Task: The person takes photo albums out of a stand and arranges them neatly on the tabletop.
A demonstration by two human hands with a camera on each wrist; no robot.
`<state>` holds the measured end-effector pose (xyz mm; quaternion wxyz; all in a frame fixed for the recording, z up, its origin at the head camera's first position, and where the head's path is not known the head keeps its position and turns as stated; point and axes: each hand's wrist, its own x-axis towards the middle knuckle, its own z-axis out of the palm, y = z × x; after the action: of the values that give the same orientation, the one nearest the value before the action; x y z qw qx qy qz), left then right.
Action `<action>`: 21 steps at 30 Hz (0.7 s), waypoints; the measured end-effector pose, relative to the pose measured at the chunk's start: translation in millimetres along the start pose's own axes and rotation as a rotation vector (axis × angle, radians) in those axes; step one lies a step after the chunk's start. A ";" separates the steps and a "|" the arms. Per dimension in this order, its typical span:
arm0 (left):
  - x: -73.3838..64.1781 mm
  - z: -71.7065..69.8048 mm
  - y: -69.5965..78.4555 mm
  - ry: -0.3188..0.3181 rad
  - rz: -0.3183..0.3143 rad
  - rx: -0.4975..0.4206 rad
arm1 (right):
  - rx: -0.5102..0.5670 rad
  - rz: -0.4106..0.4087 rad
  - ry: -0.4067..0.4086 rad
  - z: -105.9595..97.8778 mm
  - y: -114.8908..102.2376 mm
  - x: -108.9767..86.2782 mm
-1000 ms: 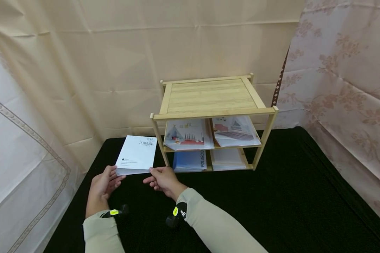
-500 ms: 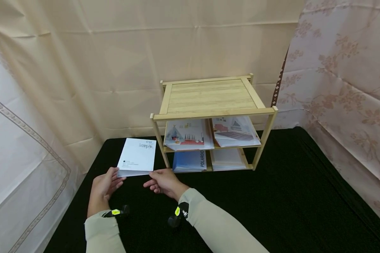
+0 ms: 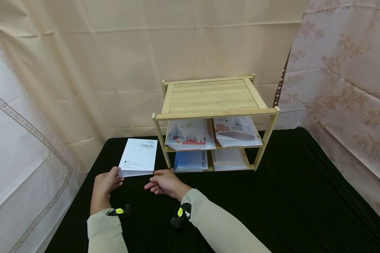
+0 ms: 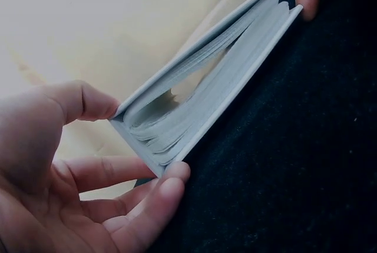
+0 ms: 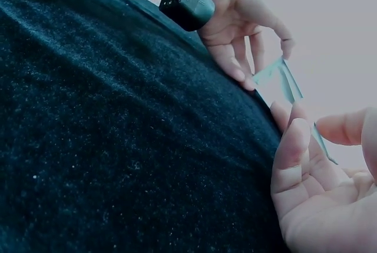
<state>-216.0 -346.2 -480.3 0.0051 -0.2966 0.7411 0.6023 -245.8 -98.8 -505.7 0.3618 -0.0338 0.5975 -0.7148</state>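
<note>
A white hardcover book (image 3: 138, 154) with dark lettering on its cover is at the table's left, beside the rack. My left hand (image 3: 106, 184) grips its near left corner. In the left wrist view the thumb (image 4: 97, 102) lies on the upper cover and the fingers (image 4: 156, 206) support the lower one; the book's pages (image 4: 171, 123) gape apart between the covers. My right hand (image 3: 166, 182) pinches the near right corner, its other fingers loosely bent below. The right wrist view shows both hands at the book's edge, the right thumb (image 5: 341, 128) against a cover.
Right of the book stands a light wooden rack (image 3: 213, 96). Its middle shelf bears illustrated books (image 3: 188, 133); the lower one holds a blue POLAROID book (image 3: 190, 161) and a white stack (image 3: 228, 160). Black cloth (image 3: 288, 196) covers the table, and curtains (image 3: 120, 63) hang around it.
Over the first half second the book came slightly down and toward me with both hands. Since then book and hands have barely moved, apart from a slight shift of the whole view.
</note>
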 end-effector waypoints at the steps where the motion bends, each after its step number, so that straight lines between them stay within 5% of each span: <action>1: 0.2 0.1 0.0 0.002 0.000 0.003 | -0.003 0.001 -0.005 -0.4 -0.3 -0.9; 12: -5.0 1.2 3.9 0.029 0.055 0.185 | -0.068 -0.012 -0.052 -10.3 -1.1 -14.0; 21: -17.5 5.2 27.8 0.247 0.168 0.292 | -0.126 -0.073 -0.078 -20.9 -10.2 -34.7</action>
<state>-215.9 -331.3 -450.6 -0.0931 -0.3013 0.8377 0.4458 -235.2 -61.9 -489.4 0.3558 -0.1057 0.6250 -0.6867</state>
